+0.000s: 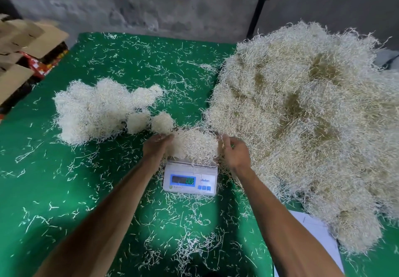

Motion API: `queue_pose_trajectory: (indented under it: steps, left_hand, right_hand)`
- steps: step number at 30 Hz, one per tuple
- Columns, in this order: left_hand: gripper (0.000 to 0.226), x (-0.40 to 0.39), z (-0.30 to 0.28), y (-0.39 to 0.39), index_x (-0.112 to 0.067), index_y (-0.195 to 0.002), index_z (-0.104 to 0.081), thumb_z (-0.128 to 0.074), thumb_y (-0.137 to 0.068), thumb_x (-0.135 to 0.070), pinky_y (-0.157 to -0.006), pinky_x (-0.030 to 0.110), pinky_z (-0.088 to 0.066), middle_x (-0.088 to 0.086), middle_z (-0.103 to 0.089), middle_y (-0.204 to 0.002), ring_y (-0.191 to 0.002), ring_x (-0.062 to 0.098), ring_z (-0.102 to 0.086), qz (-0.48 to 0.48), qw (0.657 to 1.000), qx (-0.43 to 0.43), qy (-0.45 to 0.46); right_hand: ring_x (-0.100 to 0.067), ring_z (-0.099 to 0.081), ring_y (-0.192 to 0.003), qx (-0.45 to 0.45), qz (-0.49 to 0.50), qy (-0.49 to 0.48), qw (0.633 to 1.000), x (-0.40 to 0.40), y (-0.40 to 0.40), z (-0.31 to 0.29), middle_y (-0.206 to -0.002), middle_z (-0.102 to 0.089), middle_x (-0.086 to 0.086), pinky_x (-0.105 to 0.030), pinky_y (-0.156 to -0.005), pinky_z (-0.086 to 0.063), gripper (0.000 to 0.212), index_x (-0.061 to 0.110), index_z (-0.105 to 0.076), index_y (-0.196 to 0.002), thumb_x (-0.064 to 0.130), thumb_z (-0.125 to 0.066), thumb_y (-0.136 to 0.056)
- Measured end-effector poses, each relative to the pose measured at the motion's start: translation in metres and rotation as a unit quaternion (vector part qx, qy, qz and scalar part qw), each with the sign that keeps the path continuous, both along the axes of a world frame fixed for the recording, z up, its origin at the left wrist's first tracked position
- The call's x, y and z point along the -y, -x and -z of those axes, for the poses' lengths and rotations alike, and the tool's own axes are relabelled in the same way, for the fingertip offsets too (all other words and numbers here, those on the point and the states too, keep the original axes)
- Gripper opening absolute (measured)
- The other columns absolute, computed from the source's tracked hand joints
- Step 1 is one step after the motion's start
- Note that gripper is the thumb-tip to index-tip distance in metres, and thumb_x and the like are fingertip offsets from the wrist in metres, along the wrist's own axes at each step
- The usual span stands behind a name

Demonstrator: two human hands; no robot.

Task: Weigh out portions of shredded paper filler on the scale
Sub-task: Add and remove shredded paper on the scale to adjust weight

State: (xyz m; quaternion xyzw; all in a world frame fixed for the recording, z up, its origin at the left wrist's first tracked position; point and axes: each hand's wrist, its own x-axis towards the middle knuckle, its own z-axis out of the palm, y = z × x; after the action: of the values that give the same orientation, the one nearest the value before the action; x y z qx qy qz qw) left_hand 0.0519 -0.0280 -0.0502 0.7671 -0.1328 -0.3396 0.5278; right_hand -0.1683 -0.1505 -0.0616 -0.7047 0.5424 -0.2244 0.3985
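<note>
At the far left edge, a stack of flattened cardboard boxes [26,45] is cut off by the frame, with a red printed carton [41,65] partly hidden beneath it. On the green table cover [43,179], strewn with loose paper strands, a cluster of rounded, already formed portions [101,108] of cream shredded paper lies left of centre, the balls touching one another so their number is hard to tell.

The person's left hand [156,146] presses against the left side of a clump of shredded paper [194,144] that sits over the platform of a white digital scale [190,179]; its fingertips are buried in the strands, so their exact curl cannot be made out. The scale's platform is almost wholly hidden, and its lit display is too blurred to read. The right hand [234,152] cups the clump's right side, fingers bent into the paper.

Right of the scale, the large heap of shredded paper filler [306,115] runs past the frame's right edge. A white sheet [317,233] lies partly under it near the bottom.
</note>
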Motion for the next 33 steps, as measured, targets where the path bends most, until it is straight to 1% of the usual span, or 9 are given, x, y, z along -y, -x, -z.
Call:
queue_pose_trajectory:
  steps: [3, 7, 12, 17, 21, 24, 28, 31, 33]
  left_hand:
    - [0.026, -0.014, -0.001, -0.003, -0.013, -0.102, -0.072, -0.074, -0.090, -0.036, -0.075, 0.039, -0.056, 0.009, -0.069, -0.088, -0.076, 0.020, -0.061, -0.015, 0.999, -0.030, 0.011]
    - [0.048, -0.039, -0.009, 0.003, -0.012, -0.127, -0.064, -0.067, -0.093, -0.046, -0.082, 0.044, -0.059, 0.004, -0.063, -0.099, -0.090, 0.021, -0.062, -0.009, 0.998, -0.052, 0.017]
    - [0.058, -0.071, -0.017, 0.014, -0.001, -0.141, -0.049, -0.056, -0.101, -0.043, -0.094, 0.046, -0.055, 0.014, -0.059, -0.118, -0.111, 0.029, -0.060, 0.068, 0.996, -0.040, 0.033]
    - [0.060, -0.090, -0.022, 0.015, -0.005, -0.147, -0.044, -0.055, -0.102, -0.043, -0.102, 0.048, -0.051, 0.020, -0.054, -0.141, -0.123, 0.033, -0.057, 0.091, 0.993, -0.049, 0.047]
    - [0.058, -0.095, -0.019, 0.015, -0.007, -0.145, -0.048, -0.060, -0.100, -0.041, -0.100, 0.046, -0.053, 0.018, -0.055, -0.142, -0.121, 0.032, -0.059, 0.064, 0.994, -0.078, 0.046]
    - [0.057, -0.097, -0.017, 0.013, -0.010, -0.143, -0.050, -0.061, -0.099, -0.044, -0.095, 0.043, -0.055, 0.016, -0.056, -0.141, -0.117, 0.029, -0.062, 0.061, 0.994, -0.086, 0.041]
    - [0.057, -0.095, -0.015, 0.010, -0.011, -0.141, -0.052, -0.062, -0.097, -0.046, -0.084, 0.036, -0.057, 0.015, -0.057, -0.140, -0.111, 0.026, -0.064, 0.056, 0.994, -0.088, 0.033]
    - [0.057, -0.088, -0.013, 0.007, -0.010, -0.142, -0.051, -0.062, -0.098, -0.044, -0.086, 0.038, -0.057, 0.016, -0.057, -0.140, -0.112, 0.027, -0.064, 0.052, 0.994, -0.092, 0.028]
    - [0.058, -0.080, -0.012, 0.004, -0.009, -0.143, -0.050, -0.062, -0.098, -0.044, -0.084, 0.038, -0.057, 0.016, -0.056, -0.140, -0.112, 0.027, -0.063, 0.044, 0.994, -0.096, 0.022]
  right_hand:
    - [-0.005, -0.064, -0.078, -0.005, 0.018, 0.018, 1.000, -0.006, 0.008, -0.009, -0.101, -0.072, 0.005, -0.021, -0.070, -0.048, 0.052, 0.020, -0.070, -0.109, 0.058, -0.035, -0.106]
    - [-0.017, -0.062, -0.098, -0.011, 0.004, 0.036, 0.999, -0.019, 0.018, -0.017, -0.130, -0.068, -0.014, -0.035, -0.092, -0.050, 0.054, 0.007, -0.062, -0.130, 0.049, -0.037, -0.109]
    - [-0.028, -0.072, -0.090, -0.099, -0.033, 0.069, 0.992, -0.041, 0.035, -0.017, -0.113, -0.073, -0.014, -0.033, -0.077, -0.053, 0.049, 0.009, -0.063, -0.124, 0.047, -0.037, -0.109]
    - [-0.028, -0.065, -0.115, -0.123, -0.045, 0.059, 0.990, -0.052, 0.040, -0.023, -0.138, -0.062, -0.013, -0.049, -0.103, -0.052, 0.051, 0.006, -0.056, -0.137, 0.045, -0.040, -0.109]
    - [-0.016, -0.064, -0.086, -0.110, -0.048, 0.040, 0.992, -0.062, 0.036, -0.023, -0.142, -0.059, -0.019, -0.033, -0.086, -0.053, 0.049, 0.002, -0.051, -0.140, 0.040, -0.043, -0.109]
    - [-0.025, -0.067, -0.104, -0.108, -0.048, 0.014, 0.993, -0.067, 0.032, -0.021, -0.143, -0.057, -0.019, -0.044, -0.100, -0.054, 0.051, 0.003, -0.049, -0.142, 0.041, -0.043, -0.108]
    - [-0.008, -0.062, -0.075, -0.114, -0.045, 0.009, 0.992, -0.067, 0.028, -0.020, -0.140, -0.059, -0.019, -0.023, -0.068, -0.051, 0.050, 0.002, -0.049, -0.141, 0.040, -0.043, -0.108]
    - [-0.026, -0.066, -0.108, -0.106, -0.038, 0.007, 0.994, -0.064, 0.025, -0.019, -0.142, -0.058, -0.018, -0.046, -0.099, -0.055, 0.049, 0.003, -0.049, -0.140, 0.039, -0.044, -0.108]
    - [-0.026, -0.064, -0.110, -0.104, -0.033, -0.005, 0.994, -0.058, 0.023, -0.019, -0.141, -0.058, -0.018, -0.050, -0.105, -0.050, 0.050, 0.004, -0.050, -0.139, 0.042, -0.046, -0.107]
